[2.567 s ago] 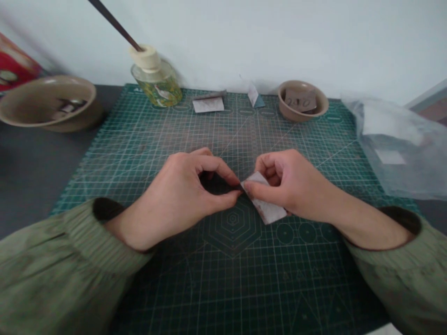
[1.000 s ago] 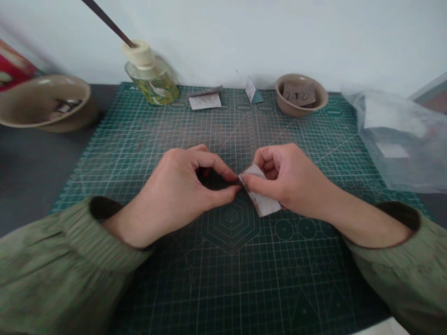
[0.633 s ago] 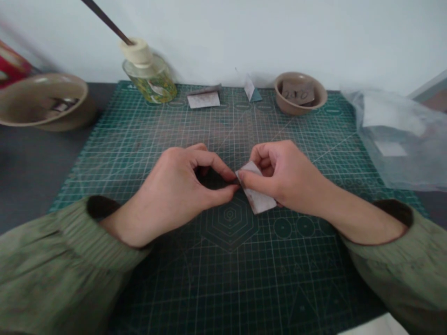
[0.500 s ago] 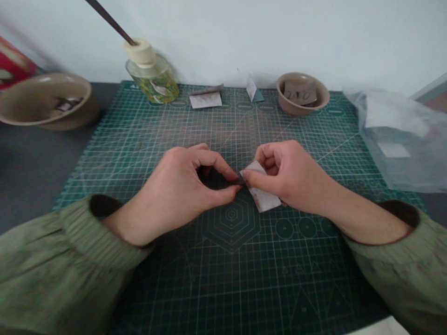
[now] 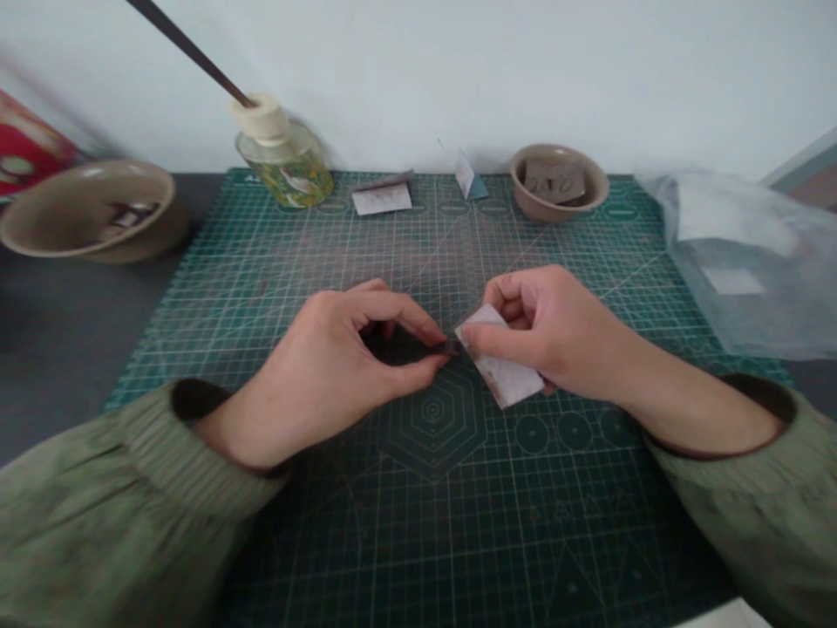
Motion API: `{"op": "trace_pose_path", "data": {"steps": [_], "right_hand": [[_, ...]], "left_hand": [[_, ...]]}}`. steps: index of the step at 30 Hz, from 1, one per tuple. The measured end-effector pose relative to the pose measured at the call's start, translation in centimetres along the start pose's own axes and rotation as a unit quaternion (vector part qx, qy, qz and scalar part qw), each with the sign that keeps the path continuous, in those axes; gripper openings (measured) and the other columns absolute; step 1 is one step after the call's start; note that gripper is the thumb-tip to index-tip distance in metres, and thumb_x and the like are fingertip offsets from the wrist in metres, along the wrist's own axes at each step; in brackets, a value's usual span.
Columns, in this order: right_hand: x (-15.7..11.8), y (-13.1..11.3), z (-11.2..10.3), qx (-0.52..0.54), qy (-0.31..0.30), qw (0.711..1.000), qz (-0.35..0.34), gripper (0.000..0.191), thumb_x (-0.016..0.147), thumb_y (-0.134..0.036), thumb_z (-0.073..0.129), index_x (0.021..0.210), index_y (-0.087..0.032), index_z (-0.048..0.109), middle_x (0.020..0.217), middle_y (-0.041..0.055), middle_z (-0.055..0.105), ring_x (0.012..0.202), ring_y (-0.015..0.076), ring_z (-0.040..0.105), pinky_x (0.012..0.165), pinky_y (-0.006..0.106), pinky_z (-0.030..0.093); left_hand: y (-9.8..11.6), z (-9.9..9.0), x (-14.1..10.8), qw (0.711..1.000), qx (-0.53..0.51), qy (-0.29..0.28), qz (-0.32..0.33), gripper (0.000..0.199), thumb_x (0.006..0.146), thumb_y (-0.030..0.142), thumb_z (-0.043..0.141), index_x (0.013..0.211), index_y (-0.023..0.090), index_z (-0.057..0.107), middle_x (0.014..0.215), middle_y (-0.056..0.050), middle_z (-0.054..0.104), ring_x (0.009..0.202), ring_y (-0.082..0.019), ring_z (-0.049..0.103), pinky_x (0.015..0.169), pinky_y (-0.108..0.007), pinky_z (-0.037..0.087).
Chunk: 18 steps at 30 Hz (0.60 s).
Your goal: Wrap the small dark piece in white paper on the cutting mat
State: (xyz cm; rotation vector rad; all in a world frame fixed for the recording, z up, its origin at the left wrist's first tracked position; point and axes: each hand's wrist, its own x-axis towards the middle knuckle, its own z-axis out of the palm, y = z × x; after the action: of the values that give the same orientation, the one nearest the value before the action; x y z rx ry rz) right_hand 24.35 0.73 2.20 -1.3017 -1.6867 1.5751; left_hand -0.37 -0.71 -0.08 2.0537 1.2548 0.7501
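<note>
My left hand (image 5: 333,375) pinches a small dark object (image 5: 448,347) between thumb and forefinger, and most of that object is hidden by the fingertips. Just to the right, my right hand (image 5: 549,331) holds a small pale-backed sheet of sandpaper (image 5: 505,371) between thumb and fingers. The sheet's tip nearly meets the dark object, and they seem to touch or almost touch. Both hands hover over a green cutting mat (image 5: 575,515).
At the back of the mat stand a glass jar (image 5: 282,170) with a dark stick, a white slip (image 5: 381,200), and a tan bowl (image 5: 542,187) holding a marked card. A larger bowl (image 5: 85,209) sits left; a clear plastic bag (image 5: 738,270) lies right.
The sheet of sandpaper and my right hand have shifted slightly right, away from my left fingertips. More of the dark object shows, and the view has tilted a little.
</note>
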Motion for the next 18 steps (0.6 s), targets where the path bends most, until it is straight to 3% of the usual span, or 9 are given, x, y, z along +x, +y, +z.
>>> {"op": "trace_pose_path", "data": {"steps": [7,12,18], "right_hand": [[0.12,0.21,0.88,-0.071,0.011,0.996,-0.043,0.024,0.090,-0.022,0.080,0.075,-0.020,0.062,0.055,-0.0064,0.059,0.045,0.0076,0.049,0.042,0.021,0.032],[0.27,0.36,0.96,-0.093,0.023,0.994,-0.050,0.022,0.090,-0.024,0.081,0.076,-0.019,0.064,0.062,-0.0028,0.066,0.055,0.0105,0.055,0.047,0.023,0.036],[0.05,0.13,0.78,-0.093,0.010,0.995,-0.022,0.023,0.088,-0.024,0.081,0.074,-0.020,0.062,0.059,-0.0040,0.063,0.051,0.0100,0.051,0.047,0.024,0.035]], "left_hand": [[-0.05,0.04,-0.03,1.000,-0.003,0.003,-0.002,0.007,0.086,0.029,0.093,0.092,0.030,0.090,0.088,0.002,0.080,0.080,-0.017,0.071,0.075,-0.034,0.051],[0.02,0.13,-0.13,1.000,-0.007,0.009,-0.017,0.006,0.085,0.032,0.094,0.090,0.030,0.091,0.084,0.000,0.078,0.076,-0.018,0.069,0.074,-0.035,0.051],[0.27,0.18,-0.17,1.000,0.005,0.011,-0.020,0.006,0.084,0.030,0.092,0.091,0.029,0.091,0.088,-0.001,0.080,0.078,-0.019,0.071,0.075,-0.034,0.052]]}}
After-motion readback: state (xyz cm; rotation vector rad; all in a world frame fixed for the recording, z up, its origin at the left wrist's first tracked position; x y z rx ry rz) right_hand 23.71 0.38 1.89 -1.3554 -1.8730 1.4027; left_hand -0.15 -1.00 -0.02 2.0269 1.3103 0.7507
